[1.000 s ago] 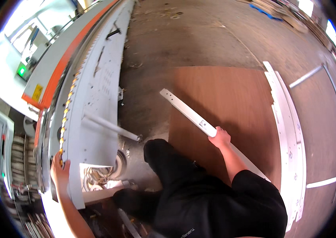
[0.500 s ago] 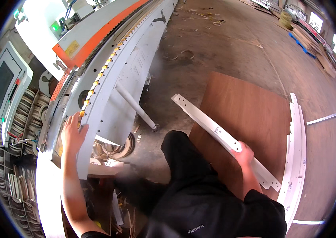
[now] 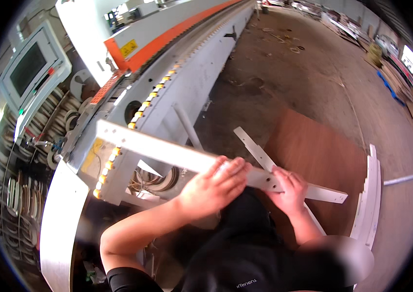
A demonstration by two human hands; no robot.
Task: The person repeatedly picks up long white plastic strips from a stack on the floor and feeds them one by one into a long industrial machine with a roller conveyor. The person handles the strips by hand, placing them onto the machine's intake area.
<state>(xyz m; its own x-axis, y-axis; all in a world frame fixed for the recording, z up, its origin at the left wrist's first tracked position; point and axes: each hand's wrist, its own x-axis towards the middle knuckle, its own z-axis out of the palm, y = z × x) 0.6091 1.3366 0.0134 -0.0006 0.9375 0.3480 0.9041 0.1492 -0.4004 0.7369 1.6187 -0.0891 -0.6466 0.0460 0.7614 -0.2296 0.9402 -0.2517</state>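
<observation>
White and long, the strip point(image 3: 167, 152) lies almost flat across the view — one end points left at the machine point(image 3: 167, 82), the other points right and a bit down, over the brown board point(image 3: 323, 155). It is thin and flat, with small holes near the right end. The left hand point(image 3: 214, 187) is wrapped over its middle, fingers together. The right hand point(image 3: 289, 190) grips it just beside — maybe a second strip point(image 3: 253, 148) too, it is hard to tell.

Workshop — long edge-banding machine point(image 3: 177, 73) | stacked panels point(image 3: 369, 199) — concrete floor point(image 3: 304, 73)
</observation>
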